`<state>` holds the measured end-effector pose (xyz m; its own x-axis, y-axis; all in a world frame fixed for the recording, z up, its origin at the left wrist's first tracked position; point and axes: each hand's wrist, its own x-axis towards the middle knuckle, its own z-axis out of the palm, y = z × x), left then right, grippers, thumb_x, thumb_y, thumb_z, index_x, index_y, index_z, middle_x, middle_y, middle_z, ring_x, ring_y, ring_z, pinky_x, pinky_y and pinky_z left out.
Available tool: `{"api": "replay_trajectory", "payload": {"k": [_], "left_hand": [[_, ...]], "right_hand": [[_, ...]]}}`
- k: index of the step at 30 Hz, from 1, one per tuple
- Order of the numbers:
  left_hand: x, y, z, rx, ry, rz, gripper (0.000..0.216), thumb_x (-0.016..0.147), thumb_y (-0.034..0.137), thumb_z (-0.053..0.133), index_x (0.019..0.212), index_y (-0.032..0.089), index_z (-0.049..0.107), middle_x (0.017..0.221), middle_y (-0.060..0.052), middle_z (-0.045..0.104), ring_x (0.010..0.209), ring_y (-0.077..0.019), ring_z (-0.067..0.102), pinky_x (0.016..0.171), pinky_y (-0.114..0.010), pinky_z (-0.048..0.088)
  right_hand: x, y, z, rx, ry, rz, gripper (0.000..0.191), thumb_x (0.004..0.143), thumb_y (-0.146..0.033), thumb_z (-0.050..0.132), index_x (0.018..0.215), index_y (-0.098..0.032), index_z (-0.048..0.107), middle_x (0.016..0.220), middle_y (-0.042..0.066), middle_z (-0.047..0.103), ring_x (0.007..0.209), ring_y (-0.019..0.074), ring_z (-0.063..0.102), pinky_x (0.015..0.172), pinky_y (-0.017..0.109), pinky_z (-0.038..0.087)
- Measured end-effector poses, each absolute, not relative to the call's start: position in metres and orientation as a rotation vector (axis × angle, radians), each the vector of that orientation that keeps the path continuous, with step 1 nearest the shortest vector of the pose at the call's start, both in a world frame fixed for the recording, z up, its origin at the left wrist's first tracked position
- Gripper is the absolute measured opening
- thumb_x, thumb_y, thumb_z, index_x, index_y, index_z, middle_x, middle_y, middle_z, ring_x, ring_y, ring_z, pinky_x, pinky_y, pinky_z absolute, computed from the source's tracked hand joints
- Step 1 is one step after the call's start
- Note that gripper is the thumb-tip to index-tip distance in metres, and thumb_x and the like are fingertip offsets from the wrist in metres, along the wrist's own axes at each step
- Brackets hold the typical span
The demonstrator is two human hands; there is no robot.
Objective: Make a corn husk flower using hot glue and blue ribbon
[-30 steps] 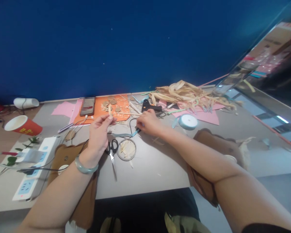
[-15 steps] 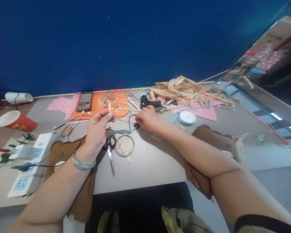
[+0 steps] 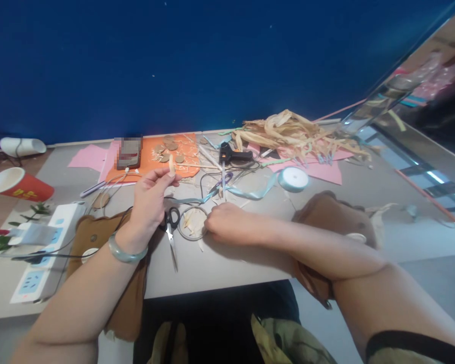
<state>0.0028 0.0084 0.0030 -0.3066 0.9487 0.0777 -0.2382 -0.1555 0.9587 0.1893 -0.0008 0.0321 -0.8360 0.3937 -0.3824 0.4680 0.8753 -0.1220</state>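
Note:
My left hand (image 3: 150, 199) is raised over the table, its thumb and fingers pinching a small pale strip of husk (image 3: 171, 165) that points upward. My right hand (image 3: 227, 223) is low at the right edge of a round ring (image 3: 179, 230) with pale husk pieces (image 3: 193, 221) inside it. Its fingers are curled together, and whatever they may hold is hidden. Black-handled scissors (image 3: 170, 227) lie just left of the ring. Beyond the right hand, a light blue ribbon (image 3: 254, 193) and a purple-handled tool (image 3: 225, 181) lie on the table.
A black glue gun (image 3: 235, 155), ribbon spool (image 3: 293, 179) and heap of dried husks (image 3: 288, 132) lie further back. Wooden discs (image 3: 170, 145) rest on orange paper (image 3: 147, 172). At left are a power strip (image 3: 47, 253) with cables and a red cup (image 3: 26, 186). Brown pads (image 3: 326, 217) lie under both arms.
My right hand has come back toward me from the ribbon and the purple-handled tool to the ring's edge, uncovering that tool. My left hand still pinches the husk strip.

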Motion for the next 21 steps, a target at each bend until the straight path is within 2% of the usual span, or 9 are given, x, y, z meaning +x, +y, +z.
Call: {"api": "replay_trajectory", "payload": {"k": [5, 10, 13, 17, 21], "left_hand": [[0.004, 0.008, 0.003, 0.947, 1.168, 1.593, 0.013, 0.07, 0.024, 0.073, 0.079, 0.018, 0.067, 0.071, 0.0, 0.069, 0.065, -0.011, 0.062, 0.069, -0.026, 0.047], [0.004, 0.008, 0.003, 0.95, 1.193, 1.575, 0.015, 0.069, 0.024, 0.074, 0.079, 0.018, 0.066, 0.07, 0.0, 0.069, 0.064, -0.0114, 0.061, 0.069, -0.027, 0.047], [0.004, 0.007, 0.003, 0.956, 1.201, 1.553, 0.017, 0.068, 0.026, 0.075, 0.08, 0.017, 0.066, 0.071, -0.001, 0.07, 0.064, -0.0116, 0.061, 0.069, -0.027, 0.047], [0.007, 0.005, 0.005, 0.956, 1.188, 1.522, 0.018, 0.067, 0.026, 0.076, 0.08, 0.017, 0.066, 0.07, -0.001, 0.071, 0.062, -0.0116, 0.061, 0.068, -0.026, 0.047], [0.01, 0.003, 0.008, 0.938, 1.19, 1.493, 0.019, 0.066, 0.026, 0.076, 0.079, 0.016, 0.065, 0.067, -0.001, 0.07, 0.061, -0.0114, 0.06, 0.067, -0.026, 0.046]], "right_hand": [[0.19, 0.001, 0.035, 0.546, 2.691, -0.285, 0.028, 0.081, -0.004, 0.045, 0.083, -0.007, 0.073, 0.076, 0.015, 0.071, 0.067, 0.0194, 0.062, 0.059, 0.029, 0.033], [0.198, 0.011, 0.033, 0.525, 2.708, -0.363, 0.019, 0.076, -0.01, 0.053, 0.075, -0.008, 0.072, 0.07, 0.013, 0.069, 0.062, 0.0172, 0.057, 0.057, 0.028, 0.031], [0.205, 0.028, 0.033, 0.585, 2.738, -0.668, 0.012, 0.072, -0.016, 0.057, 0.071, -0.012, 0.068, 0.067, 0.006, 0.066, 0.057, 0.0128, 0.052, 0.055, 0.025, 0.031], [0.214, 0.051, 0.036, 0.635, 2.728, -1.181, 0.01, 0.073, -0.013, 0.055, 0.076, -0.012, 0.065, 0.068, 0.001, 0.065, 0.058, 0.0084, 0.051, 0.056, 0.02, 0.036], [0.217, 0.058, 0.041, 0.678, 2.733, -1.3, 0.011, 0.076, -0.013, 0.055, 0.077, -0.011, 0.065, 0.069, 0.001, 0.065, 0.059, 0.0084, 0.052, 0.057, 0.019, 0.038]]}}
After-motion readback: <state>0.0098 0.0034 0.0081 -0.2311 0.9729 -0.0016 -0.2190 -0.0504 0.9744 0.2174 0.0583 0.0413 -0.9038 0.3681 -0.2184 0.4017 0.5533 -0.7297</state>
